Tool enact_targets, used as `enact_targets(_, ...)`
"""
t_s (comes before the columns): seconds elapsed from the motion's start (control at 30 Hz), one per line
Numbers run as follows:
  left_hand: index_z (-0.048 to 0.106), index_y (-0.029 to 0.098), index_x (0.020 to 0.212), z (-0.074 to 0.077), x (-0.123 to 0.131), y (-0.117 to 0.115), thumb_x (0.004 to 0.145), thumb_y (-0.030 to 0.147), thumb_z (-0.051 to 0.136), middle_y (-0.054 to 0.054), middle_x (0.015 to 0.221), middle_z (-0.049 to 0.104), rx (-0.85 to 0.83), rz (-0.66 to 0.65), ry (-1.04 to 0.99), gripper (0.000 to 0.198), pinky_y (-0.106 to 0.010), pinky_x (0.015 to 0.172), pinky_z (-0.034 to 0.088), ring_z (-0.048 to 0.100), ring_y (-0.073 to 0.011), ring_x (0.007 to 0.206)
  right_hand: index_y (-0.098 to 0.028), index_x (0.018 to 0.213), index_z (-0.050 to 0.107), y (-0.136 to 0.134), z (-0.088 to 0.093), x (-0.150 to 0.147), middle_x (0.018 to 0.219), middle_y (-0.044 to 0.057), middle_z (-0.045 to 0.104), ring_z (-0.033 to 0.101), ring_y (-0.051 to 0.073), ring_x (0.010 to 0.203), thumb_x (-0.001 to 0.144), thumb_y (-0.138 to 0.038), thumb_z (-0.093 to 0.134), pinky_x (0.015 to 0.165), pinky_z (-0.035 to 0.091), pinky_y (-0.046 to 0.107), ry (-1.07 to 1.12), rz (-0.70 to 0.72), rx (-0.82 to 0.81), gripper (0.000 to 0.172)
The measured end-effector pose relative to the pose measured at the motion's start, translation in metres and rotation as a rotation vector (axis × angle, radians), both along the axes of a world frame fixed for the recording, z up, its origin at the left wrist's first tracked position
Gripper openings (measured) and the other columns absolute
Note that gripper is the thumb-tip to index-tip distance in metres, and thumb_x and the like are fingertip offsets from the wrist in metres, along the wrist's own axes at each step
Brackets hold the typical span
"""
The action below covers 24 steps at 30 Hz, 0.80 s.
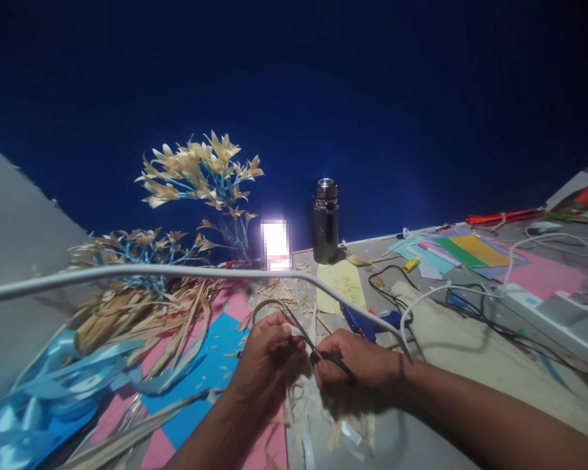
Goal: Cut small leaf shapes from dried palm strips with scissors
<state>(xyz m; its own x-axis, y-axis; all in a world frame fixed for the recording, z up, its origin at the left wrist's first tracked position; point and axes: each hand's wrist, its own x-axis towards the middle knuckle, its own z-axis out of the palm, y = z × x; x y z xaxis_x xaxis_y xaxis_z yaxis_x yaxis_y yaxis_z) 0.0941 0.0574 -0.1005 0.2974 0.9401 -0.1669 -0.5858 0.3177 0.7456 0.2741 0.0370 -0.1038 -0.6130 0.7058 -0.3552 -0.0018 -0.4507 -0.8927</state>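
Note:
In the head view my left hand [272,349] is closed, thumb and fingers pinching a thin brownish strip [267,304] that curls up above it. Something small and whitish shows by its thumb. Close beside it, my right hand [347,359] is closed around what look like black-handled scissors [340,367]; the fingers hide most of them. The strip's lower end runs toward the scissors, and I cannot tell whether they touch. Pale shavings [298,391] lie beneath both hands. Just beyond the right hand is a blue glue gun [360,323], partly covered by a white cable.
A white cable or tube [176,271] crosses in front at mid-height. Cream flowers [200,170], dried leaf strips [127,313] and blue ribbon [68,372] are at left. A dark flask [326,225] stands behind. Coloured sheets [470,251] and a power strip [543,320] lie right.

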Motion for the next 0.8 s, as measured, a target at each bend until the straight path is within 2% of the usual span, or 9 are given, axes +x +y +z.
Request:
enact_targets(0.13,0.063,0.014,0.069,0.005,0.001,-0.002,0.070,0.017,0.071,-0.001,0.056,0.061,0.025,0.000,0.052,0.009,-0.020,0.051,0.041,0.051,-0.0094,0.050,-0.015,0.058,0.060,0.000,0.003,0.001,0.053,0.001,0.060,0.051,0.008,0.042,0.072,-0.025,0.069,0.040,0.035,0.017,-0.048,0.002,0.040,0.020)
enact_targets(0.3,0.064,0.014,0.070,0.012,0.001,-0.002,0.067,0.017,0.072,0.001,0.057,0.058,0.040,-0.024,0.024,0.008,-0.021,0.051,0.038,0.047,-0.0083,0.050,-0.016,0.056,0.058,0.002,-0.009,0.001,0.050,0.000,0.058,0.053,0.009,0.041,0.074,-0.030,0.070,0.038,0.036,0.017,-0.063,0.000,0.025,0.026)
enact_targets(0.37,0.063,0.014,0.067,0.013,0.001,-0.003,0.065,0.016,0.073,0.001,0.056,0.056,0.050,-0.035,0.039,0.010,-0.021,0.051,0.038,0.047,-0.0085,0.049,-0.015,0.058,0.059,0.003,-0.011,0.000,0.051,0.000,0.058,0.051,0.008,0.041,0.074,-0.030,0.072,0.040,0.036,0.017,-0.052,-0.063,0.058,0.026)
enact_targets(0.43,0.062,0.015,0.064,0.013,0.002,-0.004,0.065,0.015,0.073,0.001,0.057,0.057,0.052,-0.039,0.070,0.011,-0.023,0.050,0.040,0.048,-0.0097,0.049,-0.013,0.067,0.062,0.004,-0.008,-0.002,0.056,-0.001,0.060,0.052,0.008,0.045,0.071,-0.029,0.078,0.044,0.039,0.018,0.031,-0.184,0.093,0.022)
enact_targets(0.53,0.062,0.017,0.066,0.010,0.005,-0.009,0.066,0.014,0.072,0.000,0.063,0.061,0.059,-0.021,0.136,0.011,-0.026,0.052,0.043,0.054,-0.0133,0.054,-0.015,0.082,0.063,0.005,0.001,-0.004,0.067,-0.002,0.062,0.057,0.010,0.055,0.062,-0.029,0.088,0.053,0.044,0.021,0.199,-0.342,0.105,0.035)
enact_targets(0.67,0.063,0.016,0.066,0.006,0.010,-0.014,0.067,0.013,0.076,-0.004,0.069,0.067,0.129,0.011,0.276,0.013,-0.026,0.056,0.045,0.060,-0.0152,0.059,-0.015,0.081,0.063,0.004,0.006,-0.007,0.069,-0.001,0.061,0.056,0.010,0.059,0.056,-0.031,0.094,0.056,0.044,0.022,0.221,-0.410,0.143,0.043)
enact_targets(0.8,0.065,0.018,0.074,0.002,0.015,-0.018,0.072,0.019,0.078,-0.002,0.064,0.066,0.085,-0.004,0.275,0.013,-0.027,0.057,0.046,0.060,-0.0151,0.055,-0.016,0.080,0.060,0.001,0.005,-0.010,0.069,-0.002,0.060,0.056,0.011,0.059,0.054,-0.031,0.095,0.057,0.045,0.023,0.262,-0.483,0.132,0.046)
